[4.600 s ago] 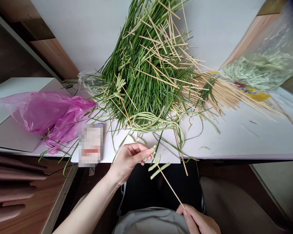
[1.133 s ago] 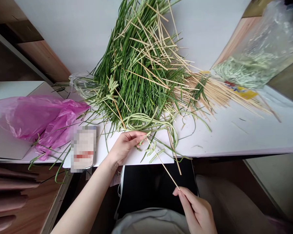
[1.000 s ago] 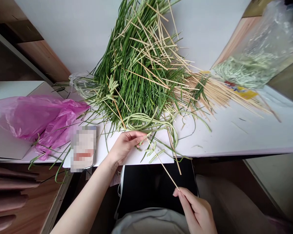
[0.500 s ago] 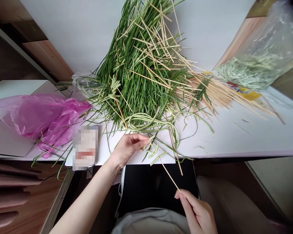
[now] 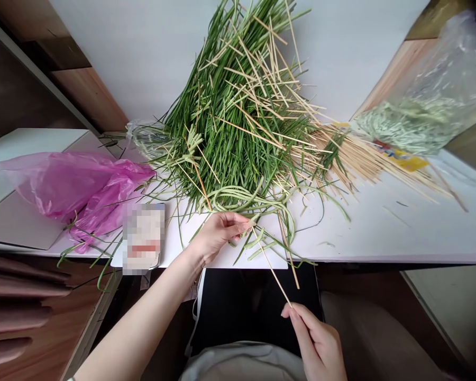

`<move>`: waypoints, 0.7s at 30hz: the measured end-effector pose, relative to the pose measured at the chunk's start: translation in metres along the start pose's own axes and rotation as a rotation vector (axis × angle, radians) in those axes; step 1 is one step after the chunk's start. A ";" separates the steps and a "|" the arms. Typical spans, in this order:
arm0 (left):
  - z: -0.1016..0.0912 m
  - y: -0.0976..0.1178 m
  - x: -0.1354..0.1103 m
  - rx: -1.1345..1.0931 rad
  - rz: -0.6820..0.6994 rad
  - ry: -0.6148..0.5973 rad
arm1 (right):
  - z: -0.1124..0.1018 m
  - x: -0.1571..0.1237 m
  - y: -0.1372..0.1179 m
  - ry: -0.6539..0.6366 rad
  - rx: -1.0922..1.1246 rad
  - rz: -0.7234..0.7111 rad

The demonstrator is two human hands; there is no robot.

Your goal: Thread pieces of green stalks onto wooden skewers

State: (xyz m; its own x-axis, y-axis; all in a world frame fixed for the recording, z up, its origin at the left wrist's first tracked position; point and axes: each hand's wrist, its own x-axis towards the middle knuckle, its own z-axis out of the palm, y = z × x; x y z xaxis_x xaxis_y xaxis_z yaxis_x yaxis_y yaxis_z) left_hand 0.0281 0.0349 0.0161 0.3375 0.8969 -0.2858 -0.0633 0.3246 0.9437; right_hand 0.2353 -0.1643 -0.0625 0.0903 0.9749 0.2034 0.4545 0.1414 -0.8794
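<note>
In the head view, the left hand (image 5: 218, 235) curls closed around thin green stalks (image 5: 264, 242) at the tip of a bamboo skewer (image 5: 272, 264). The right hand (image 5: 315, 338) pinches the skewer's far end, angling it up to meet them. The stalks trail from a heap of green leaves (image 5: 230, 132). Left of the heap lies a pink plastic bag (image 5: 75, 190), right of it loose skewers (image 5: 353, 159), and before it a white board (image 5: 230, 257), all on a white table (image 5: 381, 227).

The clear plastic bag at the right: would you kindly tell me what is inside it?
Pale green stems show through the clear plastic bag; glare blurs them, and whatever lies behind them is hidden.
</note>
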 end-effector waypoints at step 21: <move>-0.066 0.010 -0.045 -0.056 0.481 0.553 | -0.012 0.164 -0.075 -0.076 -0.379 -0.290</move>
State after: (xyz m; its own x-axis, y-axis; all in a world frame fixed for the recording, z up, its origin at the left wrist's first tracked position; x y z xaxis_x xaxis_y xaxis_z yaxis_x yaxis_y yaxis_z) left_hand -0.0494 0.0175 0.0278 -0.2616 0.9598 0.1013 -0.1381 -0.1411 0.9803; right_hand 0.2266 -0.0171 0.0420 -0.1465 0.9164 0.3725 0.7437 0.3503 -0.5694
